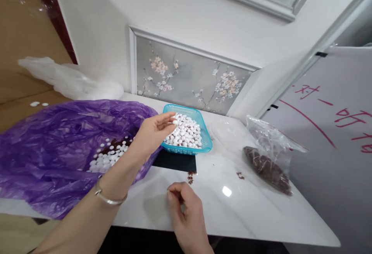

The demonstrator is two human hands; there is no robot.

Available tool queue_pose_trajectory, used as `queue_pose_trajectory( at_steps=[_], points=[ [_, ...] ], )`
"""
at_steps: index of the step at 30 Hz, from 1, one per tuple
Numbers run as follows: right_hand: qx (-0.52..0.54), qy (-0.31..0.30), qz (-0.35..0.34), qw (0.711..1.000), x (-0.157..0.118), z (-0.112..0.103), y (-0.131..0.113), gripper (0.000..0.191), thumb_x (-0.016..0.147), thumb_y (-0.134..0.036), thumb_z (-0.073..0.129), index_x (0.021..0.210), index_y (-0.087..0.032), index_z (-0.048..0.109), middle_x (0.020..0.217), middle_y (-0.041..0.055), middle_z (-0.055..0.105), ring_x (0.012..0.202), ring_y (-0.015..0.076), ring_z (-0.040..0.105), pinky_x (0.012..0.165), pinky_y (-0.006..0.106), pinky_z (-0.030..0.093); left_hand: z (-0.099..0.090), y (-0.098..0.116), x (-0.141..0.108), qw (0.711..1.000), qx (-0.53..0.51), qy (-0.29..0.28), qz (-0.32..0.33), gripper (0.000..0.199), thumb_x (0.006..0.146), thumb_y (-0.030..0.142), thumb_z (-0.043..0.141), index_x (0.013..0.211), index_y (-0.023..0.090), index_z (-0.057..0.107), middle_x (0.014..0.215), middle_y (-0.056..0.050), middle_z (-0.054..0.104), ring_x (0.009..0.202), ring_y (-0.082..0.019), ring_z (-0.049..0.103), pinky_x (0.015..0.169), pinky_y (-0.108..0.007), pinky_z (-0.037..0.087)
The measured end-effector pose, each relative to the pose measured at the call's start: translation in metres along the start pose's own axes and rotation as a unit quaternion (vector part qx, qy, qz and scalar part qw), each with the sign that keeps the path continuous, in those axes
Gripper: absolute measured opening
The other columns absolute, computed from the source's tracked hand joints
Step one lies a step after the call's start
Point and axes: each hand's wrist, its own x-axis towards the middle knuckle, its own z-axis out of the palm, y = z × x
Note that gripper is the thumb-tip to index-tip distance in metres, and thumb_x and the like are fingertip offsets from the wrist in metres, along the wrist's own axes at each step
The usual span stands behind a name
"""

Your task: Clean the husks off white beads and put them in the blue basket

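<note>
My left hand [154, 132], with a metal bangle on its wrist, reaches over the left side of a blue plastic basket [206, 141]. Its thumb and fingers are pinched around a small white round piece at the fingertips. The basket holds many white round pieces [187, 132], with bits of brown showing between them. Lower down, my right hand [188, 211] is curled closed above the front of the white table [139, 207]; what its thumb and finger hold, if anything, is too small to name. Small brown star-shaped pieces [190, 177] lie just beyond it.
At left, a crumpled purple plastic bag [58, 130] holds more white pieces and brown stars. A black flat piece [177, 162] lies by the basket. A clear bag of brown pieces [267, 169] rests at right, near a whiteboard [328, 161]. Behind stands a wall with a floral panel [186, 79].
</note>
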Motion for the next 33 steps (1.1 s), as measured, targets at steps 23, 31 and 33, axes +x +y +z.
queue_pose_trajectory(
  at_steps=[23, 31, 33],
  points=[
    [-0.399, -0.243, -0.228, 0.855, 0.218, -0.055, 0.013, 0.037, 0.082, -0.004, 0.060, 0.109, -0.027, 0.072, 0.125, 0.0084, 0.063, 0.121, 0.0227, 0.054, 0.102, 0.037, 0.040, -0.010, -0.081, -0.033, 0.927, 0.342, -0.067, 0.137, 0.027, 0.092, 0.011, 0.038, 0.102, 0.023, 0.060, 0.109, -0.004, 0.063, 0.100, -0.019, 0.063, 0.090, -0.035, 0.052],
    [-0.434, -0.263, -0.164, 0.846, 0.277, -0.049, 0.033, 0.028, 0.093, -0.031, 0.056, 0.118, -0.019, 0.058, 0.125, 0.0083, 0.058, 0.105, 0.0215, 0.060, 0.088, 0.043, 0.051, -0.014, -0.102, -0.043, 0.914, 0.368, -0.059, 0.164, 0.060, 0.075, -0.005, 0.035, 0.121, 0.028, 0.054, 0.124, -0.002, 0.061, 0.109, -0.016, 0.062, 0.093, -0.030, 0.053],
    [-0.439, -0.262, -0.154, 0.845, 0.288, -0.045, 0.034, 0.028, 0.093, -0.031, 0.056, 0.119, -0.020, 0.058, 0.124, 0.0083, 0.058, 0.103, 0.0209, 0.061, 0.086, 0.042, 0.052, -0.017, -0.104, -0.044, 0.908, 0.378, -0.054, 0.175, 0.065, 0.071, -0.005, 0.036, 0.124, 0.028, 0.053, 0.126, -0.003, 0.061, 0.109, -0.018, 0.063, 0.091, -0.031, 0.055]
  ],
)
